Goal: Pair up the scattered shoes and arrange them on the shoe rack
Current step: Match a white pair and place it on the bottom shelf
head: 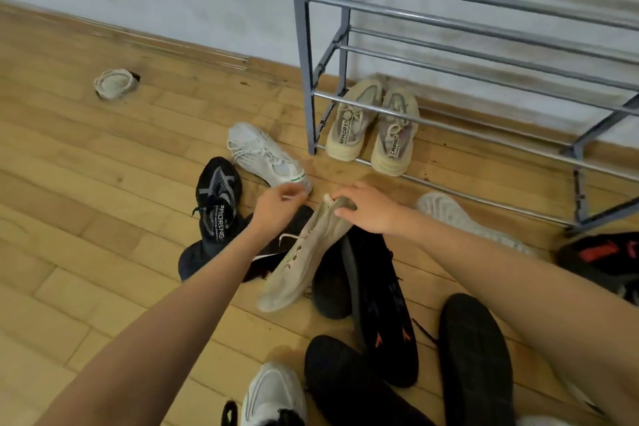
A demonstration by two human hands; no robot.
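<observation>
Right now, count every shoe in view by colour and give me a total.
Beige shoes: 4, one gripped by the right hand
White shoes: 3, one pinched at the heel by the left hand
Black or dark shoes: at least 6; the pile overlaps
Total: at least 13

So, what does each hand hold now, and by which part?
The right hand grips the beige sneaker by its heel collar. The left hand pinches the white sneaker at its heel, as far as the view shows.
</observation>
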